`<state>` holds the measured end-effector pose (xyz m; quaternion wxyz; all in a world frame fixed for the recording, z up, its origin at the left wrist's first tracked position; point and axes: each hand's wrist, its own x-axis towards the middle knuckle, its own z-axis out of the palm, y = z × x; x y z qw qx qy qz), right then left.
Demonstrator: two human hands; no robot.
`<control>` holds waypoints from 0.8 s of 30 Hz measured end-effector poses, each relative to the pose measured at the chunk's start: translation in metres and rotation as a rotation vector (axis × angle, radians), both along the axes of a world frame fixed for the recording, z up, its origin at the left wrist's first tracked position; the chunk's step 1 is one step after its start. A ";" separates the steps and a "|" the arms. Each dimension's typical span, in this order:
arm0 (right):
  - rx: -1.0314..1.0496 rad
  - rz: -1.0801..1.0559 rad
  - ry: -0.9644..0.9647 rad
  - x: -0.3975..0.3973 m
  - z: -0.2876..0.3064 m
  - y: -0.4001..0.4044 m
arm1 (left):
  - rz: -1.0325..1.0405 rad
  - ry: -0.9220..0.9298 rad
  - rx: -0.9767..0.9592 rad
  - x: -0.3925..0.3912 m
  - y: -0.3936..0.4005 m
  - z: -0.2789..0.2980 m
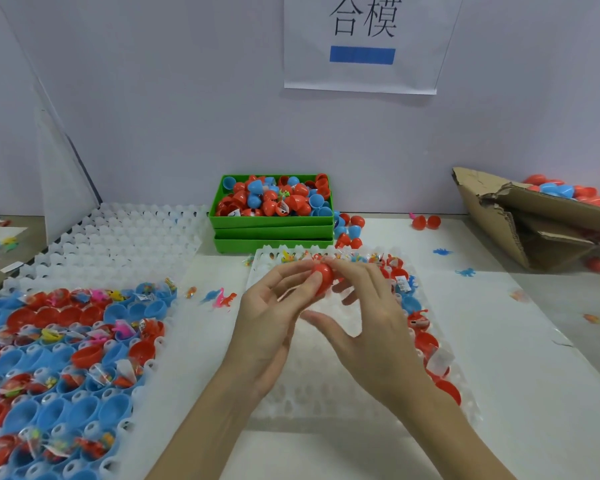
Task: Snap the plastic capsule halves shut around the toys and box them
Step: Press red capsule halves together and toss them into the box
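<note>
Both my hands meet over the white cell tray [329,403] in the middle of the table. Between them is a red capsule [323,276]. My left hand [274,317] pinches it from the left with thumb and fingertips. My right hand [371,320] grips it from the right, fingers curled over its top. Whether the two halves are joined cannot be told. Along the tray's right and far edges stand more red and blue capsule halves [420,327] with bagged toys. A cardboard box [520,220] at the right holds closed red and blue capsules.
A green bin [272,221] of loose capsule halves stands at the back centre. At the left a white cell tray [118,244] carries several blue and red halves [66,375] with bagged toys. Small toy dinosaurs [222,297] lie scattered on the white table.
</note>
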<state>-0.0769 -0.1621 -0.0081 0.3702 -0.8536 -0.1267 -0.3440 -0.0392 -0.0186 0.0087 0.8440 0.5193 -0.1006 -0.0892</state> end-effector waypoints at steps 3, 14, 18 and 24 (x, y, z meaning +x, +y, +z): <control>0.433 0.203 0.263 -0.001 0.008 0.002 | 0.195 -0.338 0.340 0.004 0.006 -0.002; 1.392 0.299 0.495 0.013 0.041 -0.041 | 0.346 -1.113 1.024 0.009 0.003 -0.021; 1.891 0.360 0.401 0.059 0.083 -0.106 | 0.373 -1.202 1.119 0.010 0.002 -0.027; 1.822 0.201 0.131 0.119 0.122 -0.176 | 0.263 -1.243 1.176 0.015 0.004 -0.035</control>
